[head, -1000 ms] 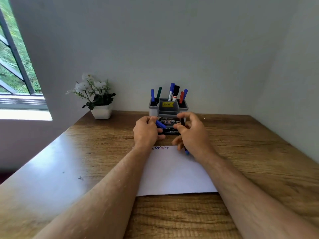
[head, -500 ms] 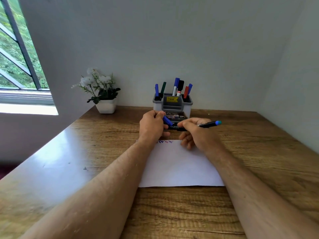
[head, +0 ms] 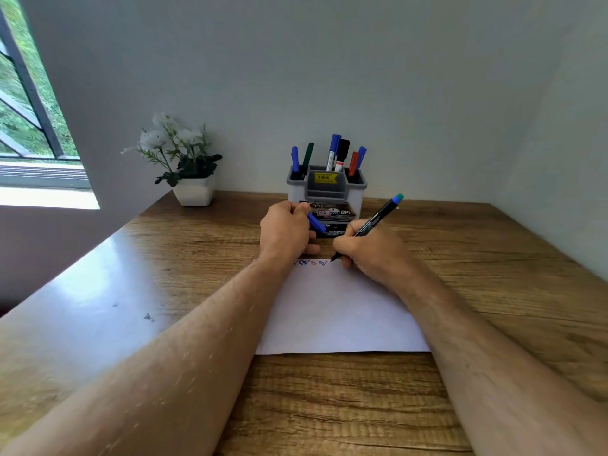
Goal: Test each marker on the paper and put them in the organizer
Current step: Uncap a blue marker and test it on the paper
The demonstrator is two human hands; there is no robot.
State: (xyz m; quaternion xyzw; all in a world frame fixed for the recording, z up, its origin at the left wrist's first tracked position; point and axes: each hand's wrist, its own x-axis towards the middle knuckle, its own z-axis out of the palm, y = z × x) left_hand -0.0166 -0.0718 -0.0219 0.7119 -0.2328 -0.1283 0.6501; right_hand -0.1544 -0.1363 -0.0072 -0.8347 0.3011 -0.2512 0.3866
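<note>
My right hand (head: 370,250) grips a black marker with a blue end (head: 378,217), its tip down on the top edge of the white paper (head: 339,311), beside several small scribbles (head: 311,262). My left hand (head: 284,233) holds the blue cap (head: 316,222) and rests at the paper's top left corner. Behind both hands stands the grey organizer (head: 325,189) with several markers upright in it. A dark marker box (head: 335,218) lies in front of the organizer, partly hidden by my hands.
A white pot of white flowers (head: 187,166) stands at the back left of the wooden desk (head: 197,245). Walls close the back and right sides. A window is at the far left.
My right hand has turned the marker from lying level to tip-down and lowered it onto the paper's top edge. My left hand has kept the cap and hardly moved.
</note>
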